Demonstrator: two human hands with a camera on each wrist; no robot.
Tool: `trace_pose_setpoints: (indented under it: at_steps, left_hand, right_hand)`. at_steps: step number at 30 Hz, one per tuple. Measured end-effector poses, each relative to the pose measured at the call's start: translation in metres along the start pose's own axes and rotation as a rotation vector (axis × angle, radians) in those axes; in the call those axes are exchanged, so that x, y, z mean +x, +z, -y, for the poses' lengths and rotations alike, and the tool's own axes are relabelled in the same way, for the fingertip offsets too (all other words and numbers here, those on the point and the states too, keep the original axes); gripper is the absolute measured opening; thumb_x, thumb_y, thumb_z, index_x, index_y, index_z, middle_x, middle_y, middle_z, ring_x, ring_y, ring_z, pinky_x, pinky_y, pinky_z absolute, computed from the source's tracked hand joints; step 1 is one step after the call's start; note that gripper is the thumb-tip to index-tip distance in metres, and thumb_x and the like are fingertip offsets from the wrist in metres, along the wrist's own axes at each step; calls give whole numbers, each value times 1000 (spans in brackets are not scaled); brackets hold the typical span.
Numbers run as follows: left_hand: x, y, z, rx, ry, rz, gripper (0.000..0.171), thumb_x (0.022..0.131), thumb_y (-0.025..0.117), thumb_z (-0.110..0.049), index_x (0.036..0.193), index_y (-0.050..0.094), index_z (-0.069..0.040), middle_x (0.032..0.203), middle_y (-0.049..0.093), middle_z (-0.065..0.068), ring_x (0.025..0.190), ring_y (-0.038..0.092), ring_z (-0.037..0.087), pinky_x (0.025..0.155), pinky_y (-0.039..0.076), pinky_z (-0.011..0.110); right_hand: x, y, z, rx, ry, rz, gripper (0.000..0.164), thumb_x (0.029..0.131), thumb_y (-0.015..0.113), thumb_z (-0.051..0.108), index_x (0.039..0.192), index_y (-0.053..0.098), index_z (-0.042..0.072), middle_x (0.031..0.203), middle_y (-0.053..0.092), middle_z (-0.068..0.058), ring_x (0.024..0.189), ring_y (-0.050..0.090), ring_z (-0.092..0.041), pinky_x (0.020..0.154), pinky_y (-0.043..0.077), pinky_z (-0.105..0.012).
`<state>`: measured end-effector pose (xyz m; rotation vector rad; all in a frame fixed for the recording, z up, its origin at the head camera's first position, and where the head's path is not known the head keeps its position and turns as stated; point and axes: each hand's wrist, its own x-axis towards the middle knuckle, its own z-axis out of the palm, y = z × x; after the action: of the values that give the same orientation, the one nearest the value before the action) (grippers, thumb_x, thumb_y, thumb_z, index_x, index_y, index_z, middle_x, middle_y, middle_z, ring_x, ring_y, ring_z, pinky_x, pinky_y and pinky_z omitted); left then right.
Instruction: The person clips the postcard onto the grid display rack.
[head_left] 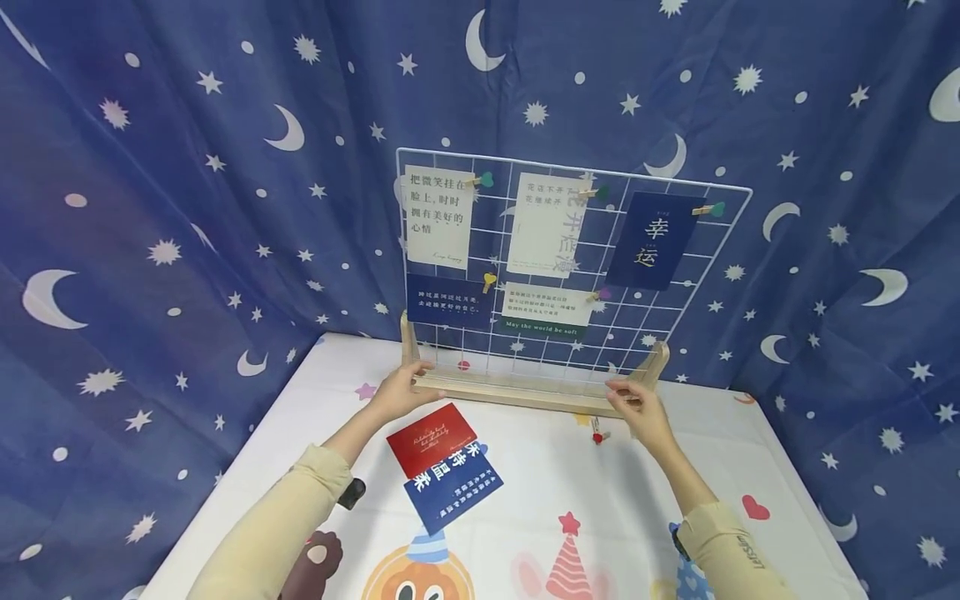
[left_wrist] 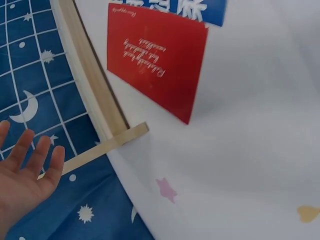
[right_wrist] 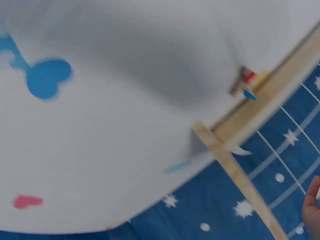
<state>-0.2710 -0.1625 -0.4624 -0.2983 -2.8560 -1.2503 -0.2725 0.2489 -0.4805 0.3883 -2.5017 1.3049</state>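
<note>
A white wire grid (head_left: 708, 265) stands upright in a wooden base (head_left: 517, 390) with a foot at each end. Several cards hang on it by small heart-topped clips, among them a dark blue card (head_left: 651, 242) and a white card (head_left: 438, 221). My left hand (head_left: 401, 392) is at the base's left end, its fingers spread in the left wrist view; I cannot tell whether it touches the wood. My right hand (head_left: 643, 412) is at the right end, fingers slightly bent, with nothing seen in them. A red card (left_wrist: 157, 62) lies overlapping a blue card (head_left: 454, 490) near the left hand.
Small clips (head_left: 597, 434) lie on the table just in front of the base, left of the right hand. A white cloth (head_left: 525, 475) with cartoon prints covers the table. A blue curtain (head_left: 187, 108) with moons and stars hangs behind and at the sides.
</note>
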Motion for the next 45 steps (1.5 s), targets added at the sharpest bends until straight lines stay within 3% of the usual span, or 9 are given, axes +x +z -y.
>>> trace_pose_setpoints:
  at_steps: [4, 11, 17, 26, 36, 40, 45]
  left_hand:
    - [-9, 10, 5, 14, -21, 32, 66, 78, 76, -31, 131, 50, -3, 128, 56, 23, 117, 54, 42, 91, 51, 49]
    - [-29, 28, 12, 103, -25, 42, 60, 74, 79, -30, 124, 57, -5, 119, 61, 19, 109, 59, 37, 84, 55, 47]
    - [-48, 49, 22, 184, -34, 71, 59, 73, 79, -33, 120, 59, -4, 115, 64, 16, 103, 61, 31, 86, 53, 49]
    - [-65, 65, 30, 222, -11, 11, 57, 70, 81, -33, 115, 62, -3, 111, 66, 14, 100, 63, 29, 82, 55, 46]
    - [-83, 74, 32, 241, 16, 47, 56, 67, 83, -35, 108, 64, -1, 98, 67, 10, 87, 62, 21, 74, 54, 40]
    - [-87, 78, 31, 285, -5, 76, 61, 64, 84, -38, 106, 63, 0, 93, 64, 10, 84, 59, 21, 71, 53, 40]
    - [-87, 85, 27, 349, -87, 132, 68, 57, 87, -40, 104, 57, -1, 93, 55, 11, 86, 50, 25, 72, 51, 47]
  right_hand:
    - [-13, 9, -14, -6, 12, 13, 24, 90, 61, 5, 110, 63, -6, 106, 64, -24, 85, 54, 4, 74, 49, -15]
    - [-28, 21, -24, -82, 2, 54, 26, 86, 65, 5, 111, 64, -1, 111, 64, -21, 96, 60, -36, 81, 49, -55]
    - [-36, 20, -30, -125, 43, 57, 28, 86, 65, 5, 112, 63, -4, 110, 64, -23, 96, 60, -38, 79, 50, -51]
    - [-36, 15, -39, -170, 56, 96, 27, 84, 67, 7, 110, 64, -2, 109, 64, -22, 95, 61, -38, 80, 51, -53]
    - [-43, 9, -54, -293, -35, 159, 26, 80, 70, 4, 106, 66, -1, 105, 66, -20, 90, 62, -37, 74, 52, -48]
    - [-47, 9, -57, -299, -54, 159, 25, 79, 71, 3, 104, 66, -2, 103, 66, -19, 88, 63, -37, 73, 52, -47]
    - [-52, 10, -63, -276, -46, 153, 23, 81, 70, 4, 103, 66, -2, 102, 66, -20, 89, 62, -39, 77, 52, -51]
